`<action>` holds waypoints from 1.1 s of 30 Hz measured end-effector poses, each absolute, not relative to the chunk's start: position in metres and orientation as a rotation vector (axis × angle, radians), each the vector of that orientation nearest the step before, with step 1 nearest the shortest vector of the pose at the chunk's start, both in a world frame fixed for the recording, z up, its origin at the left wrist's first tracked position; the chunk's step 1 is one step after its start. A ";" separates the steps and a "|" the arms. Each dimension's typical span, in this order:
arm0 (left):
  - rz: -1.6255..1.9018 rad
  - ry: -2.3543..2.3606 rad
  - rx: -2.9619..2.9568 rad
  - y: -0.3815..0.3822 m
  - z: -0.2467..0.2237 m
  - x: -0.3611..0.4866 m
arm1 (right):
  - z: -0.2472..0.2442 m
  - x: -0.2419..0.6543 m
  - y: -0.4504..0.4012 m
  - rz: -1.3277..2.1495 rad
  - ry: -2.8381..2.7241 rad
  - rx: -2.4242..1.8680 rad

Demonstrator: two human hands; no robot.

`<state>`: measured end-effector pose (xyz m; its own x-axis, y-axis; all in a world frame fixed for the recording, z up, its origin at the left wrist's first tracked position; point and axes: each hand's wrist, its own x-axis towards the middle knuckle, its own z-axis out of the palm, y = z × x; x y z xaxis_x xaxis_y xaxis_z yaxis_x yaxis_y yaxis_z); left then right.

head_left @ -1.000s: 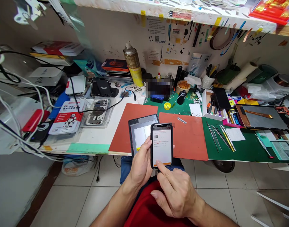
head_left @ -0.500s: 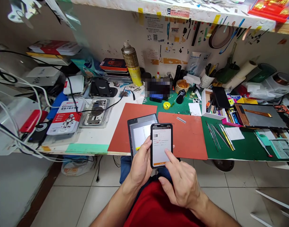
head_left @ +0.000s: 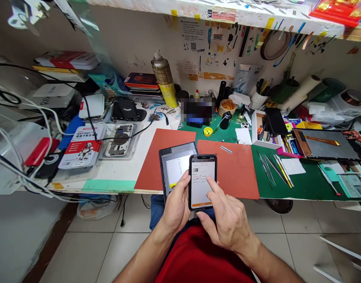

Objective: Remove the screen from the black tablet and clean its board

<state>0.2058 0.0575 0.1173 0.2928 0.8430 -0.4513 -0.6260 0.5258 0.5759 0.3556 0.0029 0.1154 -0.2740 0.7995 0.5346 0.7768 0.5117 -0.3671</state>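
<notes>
A black-framed phone [head_left: 201, 192] with a lit, mostly white screen is held upright in my left hand [head_left: 177, 204], whose thumb lies along the phone's left edge. My right hand [head_left: 227, 214] is in front of the phone's right side, its index fingertip at the upper middle of the screen and its thumb spread below. Nothing is held in that hand. Behind the phone, a dark-framed tablet-like device [head_left: 165, 157] lies tilted on the red-brown mat [head_left: 151, 157], partly hidden by the phone and my left hand.
Tweezers [head_left: 265, 169] and thin tools lie on the green mat [head_left: 248, 177] at right. A white tool box [head_left: 255, 133] is behind them. At left sit an opened phone [head_left: 119, 141] in a clear case and white cables [head_left: 19, 173]. A spray can [head_left: 165, 84] stands at the back.
My right index fingertip has moved up the phone's screen. The phone and my left hand have shifted very slightly right.
</notes>
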 end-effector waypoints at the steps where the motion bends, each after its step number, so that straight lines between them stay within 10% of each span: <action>1: 0.998 0.796 0.316 0.057 0.118 0.206 | 0.115 0.356 0.003 0.040 -2.073 -1.284; 33: 0.971 0.801 0.306 0.059 0.119 0.205 | 0.110 0.354 -0.005 0.014 -2.016 -1.206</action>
<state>0.2046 0.0586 0.1186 0.3128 0.8275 -0.4662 -0.6150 0.5505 0.5645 0.3545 -0.0046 0.1098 -0.2534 0.7540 0.6060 0.7457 0.5513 -0.3741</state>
